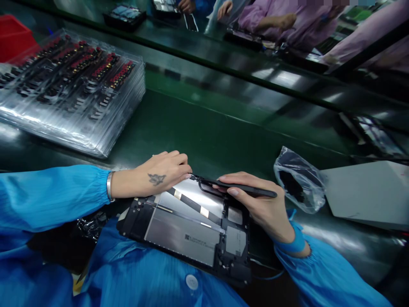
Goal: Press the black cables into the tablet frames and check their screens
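An opened tablet (185, 234) with its battery, flex strips and boards exposed lies tilted at the bench's near edge, against my blue smock. My left hand (162, 172) is closed at its far edge, fingertips pinched by a small dark part; what they grip is hidden. Held in my right hand (258, 200) are slim black tweezers (249, 188), lying along the tablet's far edge and pointing toward my left fingertips. The thumb and fingers of that hand are closed around them.
Stacked clear trays (124, 113) of small circuit parts stand at left, near a red bin (15, 38). To the right are a plastic bag (298, 181) with something black inside and a white box (367, 192). Across the bench, co-workers' hands (281, 21) handle devices.
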A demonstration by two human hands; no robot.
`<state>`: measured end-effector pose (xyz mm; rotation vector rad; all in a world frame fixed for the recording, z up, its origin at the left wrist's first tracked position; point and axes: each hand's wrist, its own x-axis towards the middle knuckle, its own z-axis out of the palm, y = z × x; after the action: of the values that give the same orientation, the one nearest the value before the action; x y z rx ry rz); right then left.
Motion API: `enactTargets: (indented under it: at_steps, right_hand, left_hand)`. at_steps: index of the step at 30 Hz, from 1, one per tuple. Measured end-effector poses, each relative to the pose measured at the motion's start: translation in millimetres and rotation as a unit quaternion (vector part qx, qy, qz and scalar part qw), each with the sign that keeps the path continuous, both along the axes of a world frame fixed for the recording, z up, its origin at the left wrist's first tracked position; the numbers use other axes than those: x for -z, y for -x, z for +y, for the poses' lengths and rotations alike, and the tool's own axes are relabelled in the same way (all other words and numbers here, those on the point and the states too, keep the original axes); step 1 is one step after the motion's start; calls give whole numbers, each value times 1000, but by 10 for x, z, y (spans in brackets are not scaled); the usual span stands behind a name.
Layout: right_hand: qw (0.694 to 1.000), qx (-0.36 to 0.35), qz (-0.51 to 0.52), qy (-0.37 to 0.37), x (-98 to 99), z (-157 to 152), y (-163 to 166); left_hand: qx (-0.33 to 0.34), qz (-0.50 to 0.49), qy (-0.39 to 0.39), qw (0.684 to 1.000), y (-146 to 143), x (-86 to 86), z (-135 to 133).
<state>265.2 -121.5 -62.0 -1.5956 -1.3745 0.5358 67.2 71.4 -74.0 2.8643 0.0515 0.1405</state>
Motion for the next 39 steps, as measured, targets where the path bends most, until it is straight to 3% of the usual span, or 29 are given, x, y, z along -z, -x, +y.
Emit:
enactTargets:
  at_steps: [39]
  right_hand:
    - [999,-21,-7,-43,15,-10,27]
  left_hand:
    - [0,-10,17,1000,19,31,7]
